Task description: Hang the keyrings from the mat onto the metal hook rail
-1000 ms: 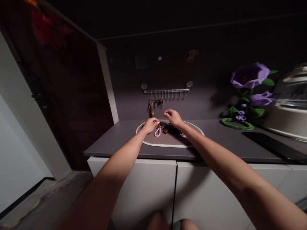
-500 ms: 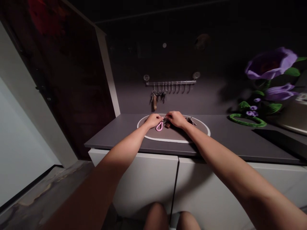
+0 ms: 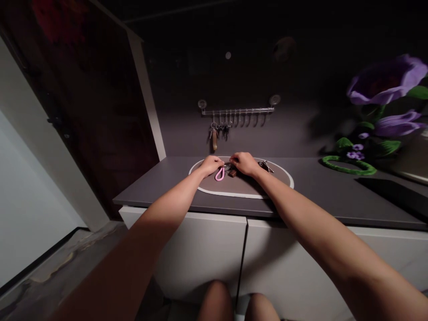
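My left hand (image 3: 210, 165) is over the left part of an oval brown mat (image 3: 240, 188), fingers pinched at the top of a pink loop strap (image 3: 219, 179). The loop hangs down toward the mat's front edge. Just right of it lie small dark metal pieces, apparently keys (image 3: 228, 169), and a small brown block-like tag (image 3: 233, 173). My right hand (image 3: 244, 163) is curled above these, fingertips pressed together; what they hold is too small to make out. Beyond my right wrist another bunch of keys (image 3: 265, 166) rests on the mat.
A clear hook rail (image 3: 239, 111) is fixed to the dark wall, with several keys (image 3: 226, 130) and a brown fob (image 3: 214, 140) on its left hooks. Purple flowers (image 3: 396, 127) with a green ring base (image 3: 349, 171) stand right on the grey counter (image 3: 150, 180). White cabinet doors are below.
The view has shifted slightly. My left hand and the pink strap have moved a little left, away from my right hand, showing more of the metal pieces between them.
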Action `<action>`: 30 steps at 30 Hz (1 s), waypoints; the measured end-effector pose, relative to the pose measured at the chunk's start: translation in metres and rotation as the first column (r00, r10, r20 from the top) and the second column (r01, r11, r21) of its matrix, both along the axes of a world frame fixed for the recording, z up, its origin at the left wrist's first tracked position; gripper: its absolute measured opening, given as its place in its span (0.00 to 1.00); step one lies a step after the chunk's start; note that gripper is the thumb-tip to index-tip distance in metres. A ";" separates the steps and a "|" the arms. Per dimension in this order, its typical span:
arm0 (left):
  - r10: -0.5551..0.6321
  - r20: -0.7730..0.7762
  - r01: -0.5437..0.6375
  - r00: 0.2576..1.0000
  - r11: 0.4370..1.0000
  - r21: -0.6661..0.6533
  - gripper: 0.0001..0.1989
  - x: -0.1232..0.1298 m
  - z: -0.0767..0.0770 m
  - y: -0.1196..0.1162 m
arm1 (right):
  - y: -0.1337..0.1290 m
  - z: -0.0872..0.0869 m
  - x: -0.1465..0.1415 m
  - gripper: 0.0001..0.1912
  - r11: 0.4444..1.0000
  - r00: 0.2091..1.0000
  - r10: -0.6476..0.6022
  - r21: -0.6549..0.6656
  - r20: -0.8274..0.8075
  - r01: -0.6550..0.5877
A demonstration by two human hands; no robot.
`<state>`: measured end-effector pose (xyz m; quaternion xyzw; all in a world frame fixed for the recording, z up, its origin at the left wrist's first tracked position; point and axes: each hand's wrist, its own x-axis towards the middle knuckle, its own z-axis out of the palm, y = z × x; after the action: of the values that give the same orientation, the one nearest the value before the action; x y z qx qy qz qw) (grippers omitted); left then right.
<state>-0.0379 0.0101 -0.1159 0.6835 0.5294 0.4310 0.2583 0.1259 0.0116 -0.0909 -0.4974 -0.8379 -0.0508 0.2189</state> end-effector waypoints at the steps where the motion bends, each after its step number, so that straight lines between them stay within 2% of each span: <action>1: -0.002 0.020 0.002 1.000 1.000 -0.010 0.06 0.000 0.000 0.000 | 0.000 0.000 0.000 0.14 1.000 1.000 -0.002 -0.004 -0.001 0.002; 9: -0.007 0.250 0.024 0.968 0.998 -0.063 0.05 0.000 0.002 0.002 | -0.004 0.002 -0.001 0.13 1.000 1.000 0.005 0.003 -0.013 -0.005; 17: -0.060 0.490 0.125 0.870 0.987 -0.100 0.05 -0.001 0.005 0.004 | -0.003 0.002 -0.002 0.13 1.000 1.000 0.024 0.018 -0.004 -0.024; 30: -0.104 0.631 0.193 0.769 0.978 -0.074 0.06 0.000 0.009 0.005 | -0.007 0.003 -0.003 0.12 0.997 0.992 0.080 0.023 -0.096 -0.078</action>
<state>-0.0379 0.0148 -0.1066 0.5232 0.3863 0.5740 0.4974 0.1227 0.0047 -0.0879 -0.4635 -0.8449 -0.0262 0.2657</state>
